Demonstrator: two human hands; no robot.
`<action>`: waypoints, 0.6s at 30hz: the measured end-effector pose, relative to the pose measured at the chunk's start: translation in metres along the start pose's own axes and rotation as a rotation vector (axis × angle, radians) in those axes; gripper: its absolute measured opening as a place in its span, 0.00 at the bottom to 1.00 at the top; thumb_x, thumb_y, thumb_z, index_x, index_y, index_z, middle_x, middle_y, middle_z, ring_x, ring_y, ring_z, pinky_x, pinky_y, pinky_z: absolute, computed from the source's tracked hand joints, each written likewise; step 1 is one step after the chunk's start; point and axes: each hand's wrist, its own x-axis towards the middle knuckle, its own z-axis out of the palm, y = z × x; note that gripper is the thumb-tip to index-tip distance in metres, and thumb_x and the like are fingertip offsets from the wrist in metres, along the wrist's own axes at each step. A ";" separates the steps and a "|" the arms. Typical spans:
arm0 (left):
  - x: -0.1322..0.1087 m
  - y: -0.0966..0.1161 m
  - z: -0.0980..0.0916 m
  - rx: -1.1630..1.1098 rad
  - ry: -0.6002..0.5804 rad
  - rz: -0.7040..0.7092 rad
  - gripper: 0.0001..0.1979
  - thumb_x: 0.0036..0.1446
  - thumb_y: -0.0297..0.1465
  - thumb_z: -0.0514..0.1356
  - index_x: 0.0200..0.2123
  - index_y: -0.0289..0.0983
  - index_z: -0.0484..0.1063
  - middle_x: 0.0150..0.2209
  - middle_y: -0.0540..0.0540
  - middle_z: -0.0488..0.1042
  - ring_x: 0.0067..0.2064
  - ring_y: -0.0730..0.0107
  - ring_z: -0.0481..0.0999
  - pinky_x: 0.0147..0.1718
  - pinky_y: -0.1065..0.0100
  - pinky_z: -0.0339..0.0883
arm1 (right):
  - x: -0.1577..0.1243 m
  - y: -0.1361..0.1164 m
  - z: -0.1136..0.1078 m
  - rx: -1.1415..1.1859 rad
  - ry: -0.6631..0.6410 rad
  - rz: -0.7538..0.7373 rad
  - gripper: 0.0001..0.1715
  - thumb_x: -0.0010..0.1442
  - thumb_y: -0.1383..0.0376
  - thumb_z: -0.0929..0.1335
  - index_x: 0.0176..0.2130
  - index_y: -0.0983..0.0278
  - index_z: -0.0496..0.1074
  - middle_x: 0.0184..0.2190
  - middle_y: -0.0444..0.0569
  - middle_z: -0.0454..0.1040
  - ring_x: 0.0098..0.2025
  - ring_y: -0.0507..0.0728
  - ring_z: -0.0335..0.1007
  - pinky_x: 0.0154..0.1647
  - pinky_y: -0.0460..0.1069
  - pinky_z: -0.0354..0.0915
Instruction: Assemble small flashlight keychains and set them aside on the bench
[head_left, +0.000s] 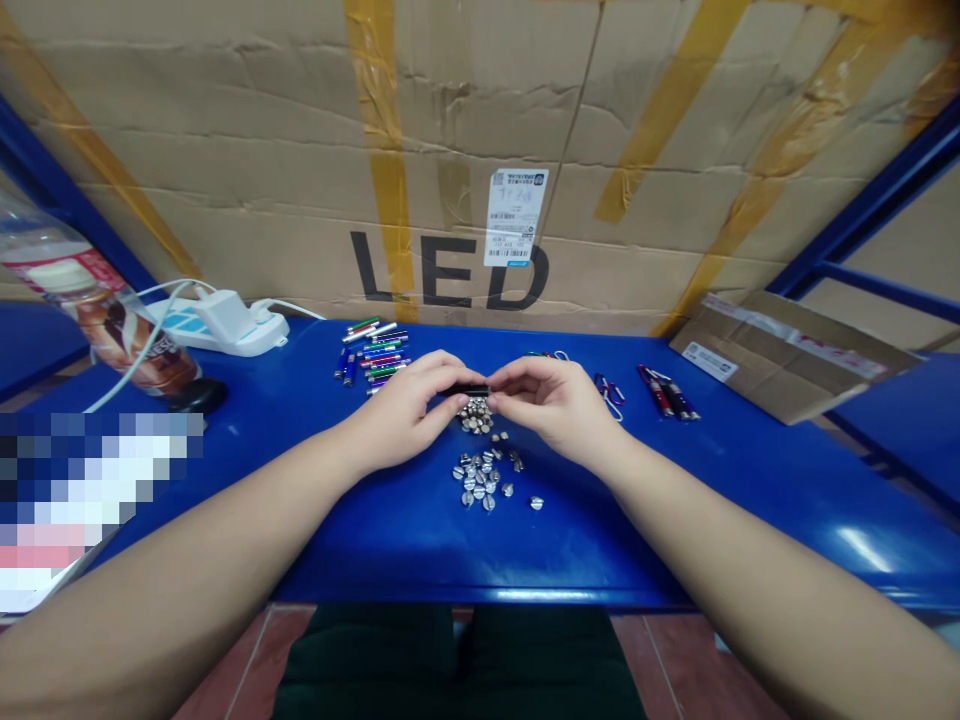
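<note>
My left hand (409, 405) and my right hand (551, 400) meet over the middle of the blue table (390, 540). Together they pinch a small black tube (466, 390), the left hand on its left end, the right hand on its right end. Just under the tube lies a pile of several small silver button-like parts (484, 470). A row of several coloured little pen-like torches (375, 358) lies behind my left hand.
Red and black torches (670, 392) and ones with clips (609, 388) lie to the right. A white power strip (225, 322) and a plastic bottle (112, 310) stand at the left. A flat cardboard piece (787, 355) rests at the right, a big LED carton (480, 150) behind.
</note>
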 end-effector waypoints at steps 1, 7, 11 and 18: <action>0.000 0.000 0.000 -0.005 0.004 0.002 0.13 0.69 0.28 0.56 0.53 0.37 0.75 0.49 0.41 0.76 0.51 0.61 0.77 0.55 0.58 0.72 | 0.000 -0.001 0.001 -0.005 -0.004 -0.006 0.15 0.50 0.61 0.80 0.37 0.63 0.79 0.34 0.48 0.81 0.36 0.56 0.79 0.45 0.55 0.77; 0.001 0.001 -0.001 -0.037 0.011 0.003 0.07 0.67 0.26 0.57 0.46 0.36 0.73 0.46 0.42 0.77 0.50 0.61 0.76 0.52 0.60 0.71 | -0.004 -0.003 0.005 -0.020 -0.045 -0.084 0.15 0.53 0.62 0.78 0.40 0.64 0.78 0.35 0.48 0.81 0.36 0.54 0.78 0.43 0.53 0.78; 0.001 0.001 -0.001 -0.041 0.014 0.006 0.07 0.66 0.25 0.56 0.45 0.37 0.72 0.45 0.43 0.76 0.48 0.62 0.76 0.51 0.61 0.71 | -0.006 -0.003 0.006 -0.059 -0.047 -0.128 0.14 0.54 0.63 0.78 0.41 0.64 0.78 0.35 0.49 0.81 0.36 0.54 0.79 0.42 0.52 0.78; 0.001 0.000 -0.001 -0.032 0.005 0.010 0.08 0.66 0.23 0.57 0.46 0.37 0.72 0.45 0.44 0.76 0.49 0.63 0.76 0.50 0.61 0.70 | -0.006 -0.004 0.005 -0.121 -0.043 -0.151 0.09 0.56 0.65 0.76 0.37 0.64 0.75 0.33 0.47 0.79 0.34 0.53 0.78 0.39 0.50 0.77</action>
